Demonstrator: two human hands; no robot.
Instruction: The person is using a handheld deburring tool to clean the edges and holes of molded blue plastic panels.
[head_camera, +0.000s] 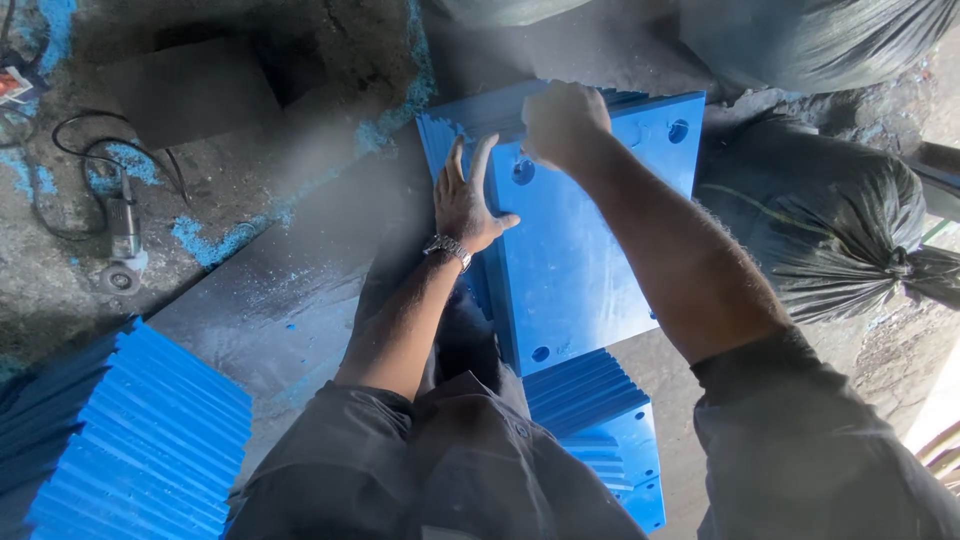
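**Operator:** Blue plastic plates (575, 250), flat rectangular slabs with round holes drilled near the corners, stand stacked on edge in the middle of my view, leaning on a grey concrete floor (300, 170). The top one faces me, and more edges fan out at the far left corner.

**Observer:** Where are your hands?

**Operator:** My left hand (465, 205) lies flat against the left side of the stack, fingers spread apart and pointing away from me, the thumb resting on the face of the front plate. A metal wristwatch (447, 247) sits on that wrist. My right hand (563, 122) is at the far top edge of the stack, fingers curled together over the rim. It looks clamped on the top of one or several plates, though I cannot tell how many.

**Observer:** What else is near?

**Operator:** A second pile of ridged blue plastic sheets (135, 440) sits at the lower left, well apart from my hands. Another stepped blue stack (600, 420) lies just below the plates, close to my knees. Dark grey tied plastic sacks (830, 230) stand to the right, touching or just beside the plates' right edge. A small grey angle grinder (122, 245) with a black cable (95, 135) lies on the floor at the left, among blue shavings (215, 240).
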